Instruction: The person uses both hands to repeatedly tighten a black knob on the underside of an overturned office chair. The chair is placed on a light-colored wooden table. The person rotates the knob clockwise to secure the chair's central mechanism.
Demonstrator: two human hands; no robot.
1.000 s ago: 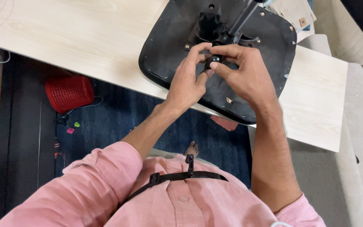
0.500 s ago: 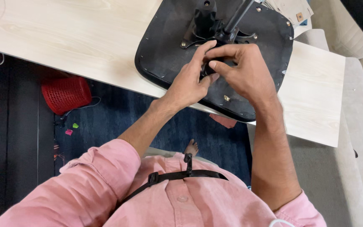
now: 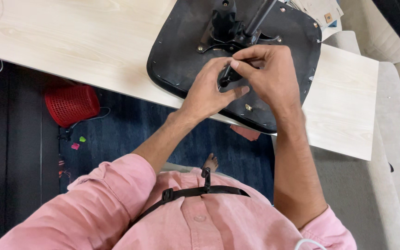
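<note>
I am reaching both forearms forward, elbows bent. My left hand [image 3: 207, 90] is curling, thumb stretched rightward, fingers pinching. My right hand [image 3: 269, 76] is arching over it, fingertips [image 3: 235, 63] pressing together just beside the left's.

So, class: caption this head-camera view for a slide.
Both hands, left hand and right hand, grip a small black part on an upturned chair seat.

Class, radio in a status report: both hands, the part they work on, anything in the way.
Left hand and right hand both pinching small black lever knob. Upturned chair seat flat on light wooden table. Nothing blocking.
</note>
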